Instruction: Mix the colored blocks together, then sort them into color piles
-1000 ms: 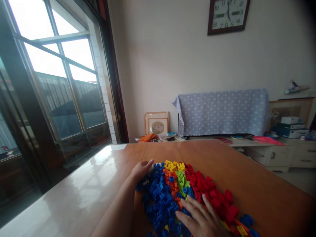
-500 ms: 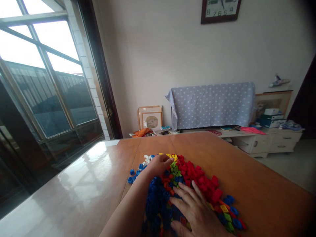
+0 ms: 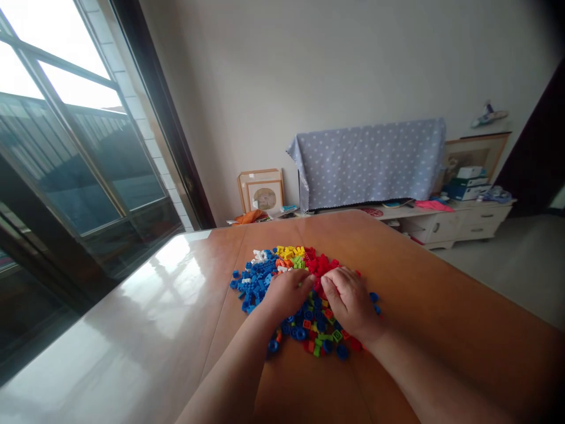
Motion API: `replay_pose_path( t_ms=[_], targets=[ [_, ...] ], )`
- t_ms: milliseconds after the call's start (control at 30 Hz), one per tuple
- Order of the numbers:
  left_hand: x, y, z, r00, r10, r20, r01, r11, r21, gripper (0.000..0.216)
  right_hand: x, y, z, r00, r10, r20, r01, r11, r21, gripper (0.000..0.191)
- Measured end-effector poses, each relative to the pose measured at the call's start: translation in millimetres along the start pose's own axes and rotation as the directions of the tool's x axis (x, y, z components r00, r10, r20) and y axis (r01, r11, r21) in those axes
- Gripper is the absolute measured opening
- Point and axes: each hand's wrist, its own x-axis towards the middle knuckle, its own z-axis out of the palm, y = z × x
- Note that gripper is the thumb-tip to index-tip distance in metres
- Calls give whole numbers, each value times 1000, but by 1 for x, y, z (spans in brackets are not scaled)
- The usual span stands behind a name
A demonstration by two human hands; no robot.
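Curving over the brick pile (image 3: 260,281), your left hand (image 3: 289,292) and right hand (image 3: 351,299) are facing closely, perhaps for reaching its middle; whether fingers (image 3: 333,294) are pinching, I cannot tell.

Glossy brown table (image 3: 419,300); on it, spread heap of multicoloured toy bricks (image 3: 309,315), mostly blue and red.

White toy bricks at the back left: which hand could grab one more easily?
Probably the left hand: it is nearer the white toy bricks, while the right hand is beside the red bricks.
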Motion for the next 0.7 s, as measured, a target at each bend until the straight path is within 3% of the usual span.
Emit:
replay_pose_path(
  t_ms=[200,500,600,700],
  targets=[
    [-41,12,36,991,52,-122,-30,983,179,29,-2,2,-3,994,43,-96,-48,997,-56,34],
    [-47,8,44,969,161,-189,-118,969,217,34,-13,15,-33,946,256,-200,-236,964,119,30],
    [-44,6,43,969,177,-171,-138,966,219,34,-30,7,-46,892,432,-133,-370,867,334,34],
    [-44,9,44,968,195,-160,-161,966,203,32,-58,-23,-57,816,572,83,-529,681,507,44]
  ],
)
